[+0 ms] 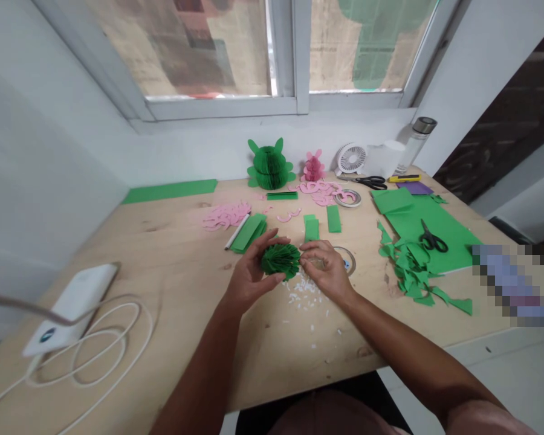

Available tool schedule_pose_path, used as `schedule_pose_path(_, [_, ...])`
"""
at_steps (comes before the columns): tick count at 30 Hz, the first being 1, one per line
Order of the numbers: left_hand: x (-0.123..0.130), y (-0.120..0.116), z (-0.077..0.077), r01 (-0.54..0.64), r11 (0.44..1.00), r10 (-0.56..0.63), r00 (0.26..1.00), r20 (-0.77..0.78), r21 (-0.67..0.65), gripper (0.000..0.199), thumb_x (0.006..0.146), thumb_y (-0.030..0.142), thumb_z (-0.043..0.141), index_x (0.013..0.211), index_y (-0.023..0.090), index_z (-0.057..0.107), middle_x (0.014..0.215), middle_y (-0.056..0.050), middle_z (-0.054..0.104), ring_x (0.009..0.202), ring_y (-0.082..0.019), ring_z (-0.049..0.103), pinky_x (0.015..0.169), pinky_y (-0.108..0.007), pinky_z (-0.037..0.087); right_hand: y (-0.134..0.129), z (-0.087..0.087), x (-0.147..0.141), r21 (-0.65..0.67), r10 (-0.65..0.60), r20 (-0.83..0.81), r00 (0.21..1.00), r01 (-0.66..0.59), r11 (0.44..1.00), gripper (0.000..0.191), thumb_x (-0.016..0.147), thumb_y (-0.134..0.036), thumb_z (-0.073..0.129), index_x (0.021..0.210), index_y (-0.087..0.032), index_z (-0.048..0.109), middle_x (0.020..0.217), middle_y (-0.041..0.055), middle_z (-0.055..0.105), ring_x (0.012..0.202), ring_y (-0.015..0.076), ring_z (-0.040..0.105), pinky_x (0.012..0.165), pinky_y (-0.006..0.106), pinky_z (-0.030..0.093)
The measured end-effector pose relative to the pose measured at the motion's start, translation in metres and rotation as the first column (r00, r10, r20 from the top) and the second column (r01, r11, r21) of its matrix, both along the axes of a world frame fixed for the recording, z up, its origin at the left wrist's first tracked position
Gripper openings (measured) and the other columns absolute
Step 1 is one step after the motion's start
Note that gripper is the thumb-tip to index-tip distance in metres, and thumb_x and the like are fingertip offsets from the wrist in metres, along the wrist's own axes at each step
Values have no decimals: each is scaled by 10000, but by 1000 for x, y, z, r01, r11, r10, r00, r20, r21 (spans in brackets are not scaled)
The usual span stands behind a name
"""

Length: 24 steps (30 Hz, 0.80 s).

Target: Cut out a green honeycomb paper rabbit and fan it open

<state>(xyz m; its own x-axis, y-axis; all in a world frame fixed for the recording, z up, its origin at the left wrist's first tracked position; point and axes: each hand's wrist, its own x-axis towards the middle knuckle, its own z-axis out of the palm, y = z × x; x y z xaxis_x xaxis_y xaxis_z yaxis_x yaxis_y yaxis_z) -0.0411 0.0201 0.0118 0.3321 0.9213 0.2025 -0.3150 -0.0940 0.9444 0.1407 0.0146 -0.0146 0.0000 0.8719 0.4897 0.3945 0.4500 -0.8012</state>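
Note:
My left hand (252,275) is wrapped round a small dark green pleated paper ball (281,261), holding it above the table. At the ball's right edge, the fingers of my right hand (324,264) are pinched together; what lies between them is too small to make out. Partly behind that hand is a roll of tape (352,261). White paper scraps (304,290) are scattered on the table below. Just beyond the ball lie folded green paper pieces (249,232), a white pen (237,231) and green paper strips (312,228).
Against the wall stand a green paper figure (271,168), a pink one (314,167), a small fan (351,159) and a bottle (417,145). Black scissors (432,238) rest on green sheets (451,232) at right. A white power bank (72,308) with a coiled cable is at left.

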Motion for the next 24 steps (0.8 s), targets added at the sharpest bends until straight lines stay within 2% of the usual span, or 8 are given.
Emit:
schedule_pose_path(14, [1, 2, -4, 9, 999, -8, 1000, 19, -33, 705, 640, 164, 762, 1285, 260, 496, 1217, -98, 584, 1041, -251, 598, 840, -348, 519, -1, 3, 2, 66, -68, 158, 985, 59, 996, 77, 762, -225, 658, 710, -222, 602, 868, 52, 672, 886, 224, 582, 822, 403, 459])
schedule_pose_path(19, [5, 3, -4, 11, 996, -3, 996, 89, -93, 718, 622, 241, 783, 1279, 266, 495, 1219, -107, 593, 1053, -285, 600, 824, -386, 531, -2, 3, 1, 68, -93, 181, 979, 82, 994, 46, 762, -175, 625, 741, -212, 606, 874, 54, 667, 878, 216, 583, 825, 387, 452])
schedule_pose_path(24, [6, 3, 0, 17, 990, 1, 992, 123, -143, 707, 631, 254, 774, 1279, 269, 491, 1212, -108, 603, 1058, -296, 600, 814, -401, 533, -2, 4, 1, 68, -105, 196, 975, 93, 993, 117, 743, -102, 576, 773, -210, 610, 861, 54, 663, 888, 220, 580, 817, 379, 456])
